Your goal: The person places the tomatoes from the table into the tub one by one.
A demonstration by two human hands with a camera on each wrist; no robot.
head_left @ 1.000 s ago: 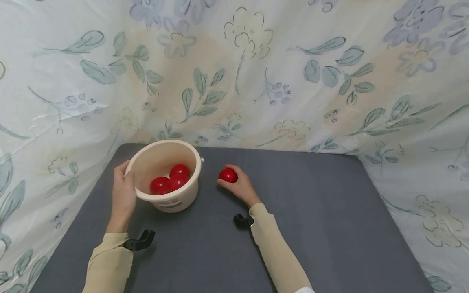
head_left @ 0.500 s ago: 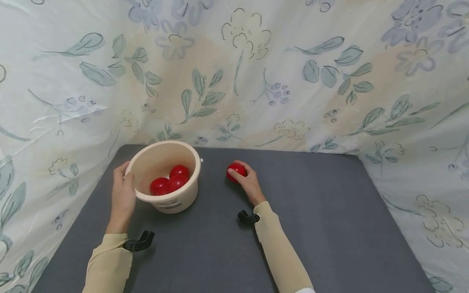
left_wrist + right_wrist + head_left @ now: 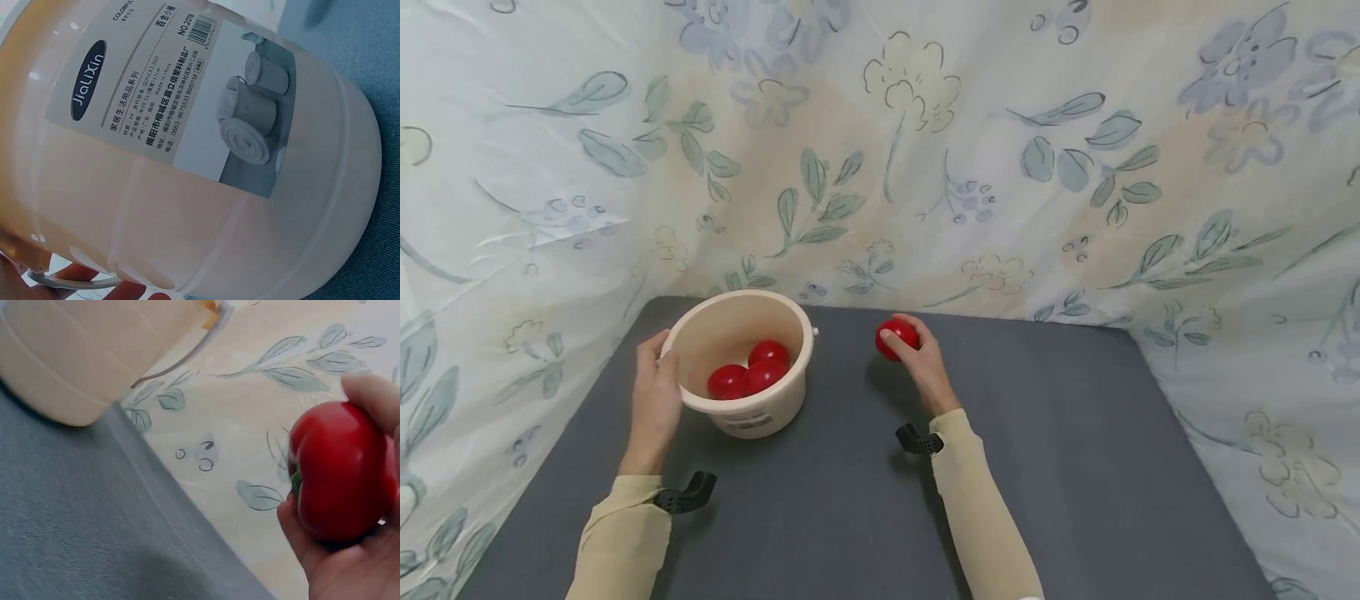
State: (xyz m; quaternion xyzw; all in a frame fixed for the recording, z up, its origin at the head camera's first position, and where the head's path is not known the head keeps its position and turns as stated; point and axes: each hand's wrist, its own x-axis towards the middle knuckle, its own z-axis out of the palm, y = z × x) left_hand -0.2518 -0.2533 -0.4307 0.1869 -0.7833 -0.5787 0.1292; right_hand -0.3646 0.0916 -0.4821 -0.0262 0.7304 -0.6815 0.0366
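A cream plastic bucket [image 3: 786, 400] stands tilted at the table's back left, its mouth toward the head camera. My left hand [image 3: 653, 408] grips its left rim; in the left wrist view some fingers [image 3: 78, 272] show by the wire handle, and the printed label [image 3: 169, 94] faces that camera. Three red vegetables [image 3: 766, 375] lie inside. To the bucket's right, my right hand [image 3: 931, 375] holds a red bell pepper [image 3: 340, 469] between thumb and fingers, over the table with a shadow below it. The pepper is glossy and lobed, its green stem facing sideways.
A dark grey cloth covers the table [image 3: 1060, 467]. Floral curtain fabric [image 3: 1000, 167] hangs behind and along both sides, meeting the table's back edge close behind the bucket. Black wrist camera mounts [image 3: 687, 493] stick out from both sleeves.
My right hand has moved right and slightly back with the pepper, turning it and lifting it away from its shadow. The left hand and bucket hold their place.
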